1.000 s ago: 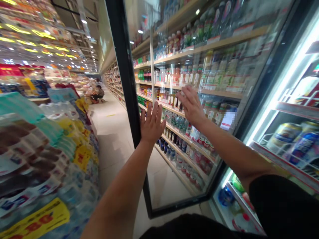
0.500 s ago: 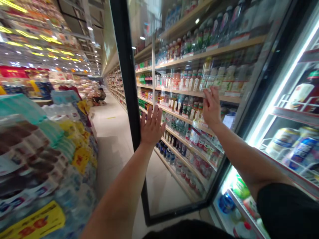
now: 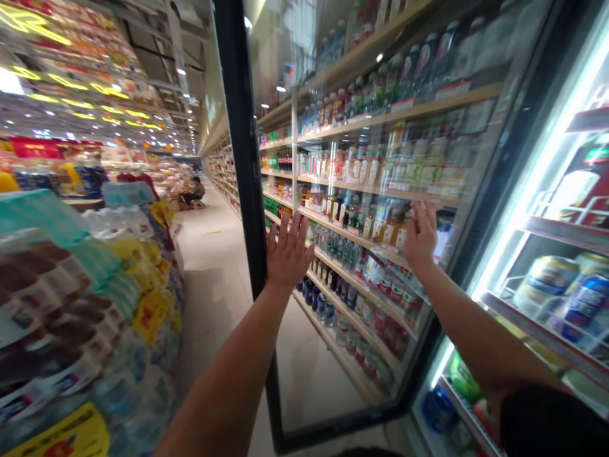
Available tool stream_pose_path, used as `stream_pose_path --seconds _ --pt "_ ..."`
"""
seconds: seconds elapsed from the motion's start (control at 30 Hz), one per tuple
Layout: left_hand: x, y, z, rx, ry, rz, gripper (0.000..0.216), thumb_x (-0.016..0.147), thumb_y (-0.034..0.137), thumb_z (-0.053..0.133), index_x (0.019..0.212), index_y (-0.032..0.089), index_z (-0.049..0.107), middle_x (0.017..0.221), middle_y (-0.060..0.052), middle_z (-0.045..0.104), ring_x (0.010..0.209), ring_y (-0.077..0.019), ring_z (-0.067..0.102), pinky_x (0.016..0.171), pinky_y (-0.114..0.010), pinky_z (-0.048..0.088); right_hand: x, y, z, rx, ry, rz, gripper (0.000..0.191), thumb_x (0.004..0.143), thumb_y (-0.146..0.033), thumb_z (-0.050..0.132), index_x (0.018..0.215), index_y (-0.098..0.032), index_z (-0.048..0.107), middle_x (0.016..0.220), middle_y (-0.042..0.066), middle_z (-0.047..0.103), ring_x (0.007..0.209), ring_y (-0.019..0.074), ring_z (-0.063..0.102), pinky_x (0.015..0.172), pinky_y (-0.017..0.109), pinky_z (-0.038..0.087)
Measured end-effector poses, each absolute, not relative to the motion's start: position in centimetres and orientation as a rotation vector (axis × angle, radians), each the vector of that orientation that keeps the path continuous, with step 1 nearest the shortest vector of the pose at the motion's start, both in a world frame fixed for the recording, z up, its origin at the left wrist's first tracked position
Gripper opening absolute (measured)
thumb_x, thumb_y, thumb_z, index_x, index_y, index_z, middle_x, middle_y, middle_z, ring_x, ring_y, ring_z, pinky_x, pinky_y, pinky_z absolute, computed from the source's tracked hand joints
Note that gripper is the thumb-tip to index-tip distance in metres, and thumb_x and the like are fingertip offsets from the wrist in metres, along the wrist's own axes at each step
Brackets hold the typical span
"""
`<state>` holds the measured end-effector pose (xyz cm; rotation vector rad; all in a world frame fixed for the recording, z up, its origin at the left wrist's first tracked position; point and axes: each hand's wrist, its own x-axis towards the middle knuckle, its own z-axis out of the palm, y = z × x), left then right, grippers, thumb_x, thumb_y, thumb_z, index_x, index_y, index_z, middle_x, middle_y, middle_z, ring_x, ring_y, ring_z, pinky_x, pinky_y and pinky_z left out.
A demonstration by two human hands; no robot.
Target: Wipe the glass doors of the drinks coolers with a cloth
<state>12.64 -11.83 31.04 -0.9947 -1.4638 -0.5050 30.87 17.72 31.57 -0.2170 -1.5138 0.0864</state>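
Observation:
A glass door (image 3: 333,381) with a black frame (image 3: 242,139) stands swung out in front of me. My left hand (image 3: 288,254) is open, fingers spread, palm toward the pane beside the frame's left upright; it appears to rest there. Toward the pane's right side, my right hand (image 3: 421,238) is raised at the glass, its fingers pointing up and slightly bent. Nothing shows in either hand. Whether the right fingertips touch the glass is hard to tell. Bottles (image 3: 371,165) on wooden shelves show through the pane.
At right is a lit cooler with cans (image 3: 547,279) on wire-fronted shelves. Stacked packs of drinks (image 3: 57,298) and yellow price signs (image 3: 150,311) line the left. Between them runs a pale floor aisle (image 3: 209,254), with a person (image 3: 193,190) crouching far down it.
My right hand has moved down and slightly right along the pane. The left hand stays by the frame. The view has shifted slightly.

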Motion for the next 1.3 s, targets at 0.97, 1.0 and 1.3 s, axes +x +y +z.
stream_pose_path --seconds 0.97,1.0,1.3 --pt "12.3 -11.6 30.9 -0.967 -1.494 -0.486 0.076 0.1 0.037 0.054 0.163 0.017 0.017 0.163 -0.012 0.032 0.157 -0.0256 0.012 0.131 -0.046 0.007 28.7 11.5 22.8 -0.009 -1.767 0.009 0.048 0.1 -0.013 0.047 0.146 -0.022 0.052 0.171 0.012 0.016 0.157 0.0322 0.02 0.124 0.065 0.029" --pt "12.4 -11.7 30.9 -0.976 -1.503 -0.499 0.076 0.1 0.037 0.054 0.164 0.017 0.017 0.163 -0.012 0.032 0.156 -0.0256 0.012 0.131 -0.046 0.007 28.5 10.8 21.9 0.037 -1.8 -0.01 0.049 0.099 -0.011 0.047 0.146 -0.023 0.053 0.17 0.012 0.02 0.157 0.032 0.021 0.124 0.066 0.029" --pt "12.6 -11.8 30.8 -1.01 -1.562 -0.538 0.075 0.1 0.038 0.053 0.163 0.019 0.018 0.164 -0.013 0.031 0.156 -0.026 0.013 0.131 -0.049 0.008 26.8 8.1 24.3 0.221 -1.843 -0.081 0.054 0.098 -0.008 0.046 0.149 -0.025 0.05 0.164 0.011 0.038 0.156 0.0274 0.028 0.126 0.06 0.031"
